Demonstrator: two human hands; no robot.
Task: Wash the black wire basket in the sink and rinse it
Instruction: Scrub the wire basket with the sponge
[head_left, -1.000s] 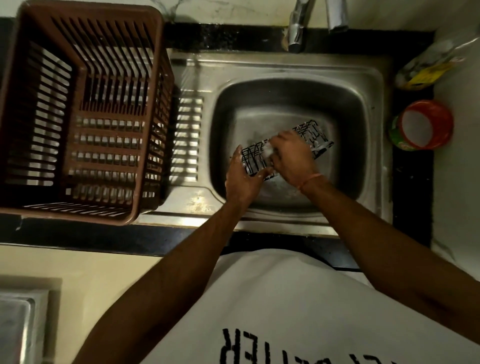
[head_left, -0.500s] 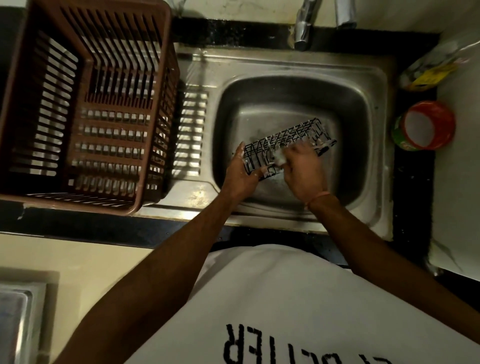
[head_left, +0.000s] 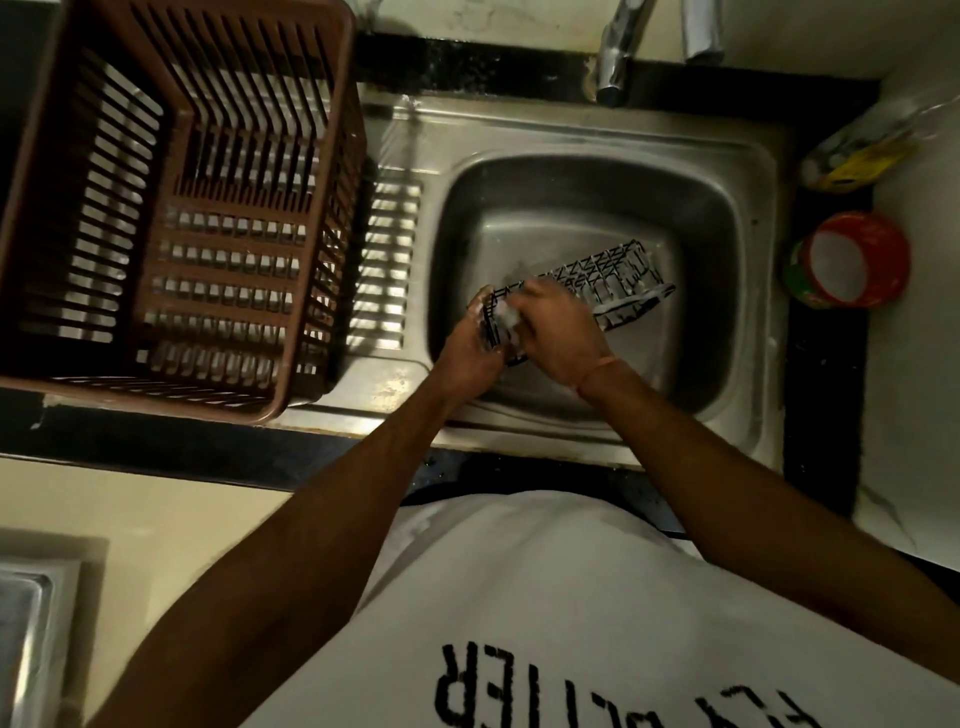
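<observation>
Basket (head_left: 597, 291) of black wire is held tilted over the steel sink (head_left: 571, 208). Its near end is gripped by the left hand (head_left: 470, 353). A pale scrubber (head_left: 509, 317), seemingly soapy, is pinched against it by the right hand (head_left: 558, 332). A brown crate (head_left: 176, 208) is set to the left.

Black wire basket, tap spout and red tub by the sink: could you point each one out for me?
black wire basket (head_left: 605, 278): head view, on its bare mesh wall right of the hands.
tap spout (head_left: 615, 57): head view, on the metal spout above the basin.
red tub (head_left: 852, 260): head view, on its white inside.
</observation>
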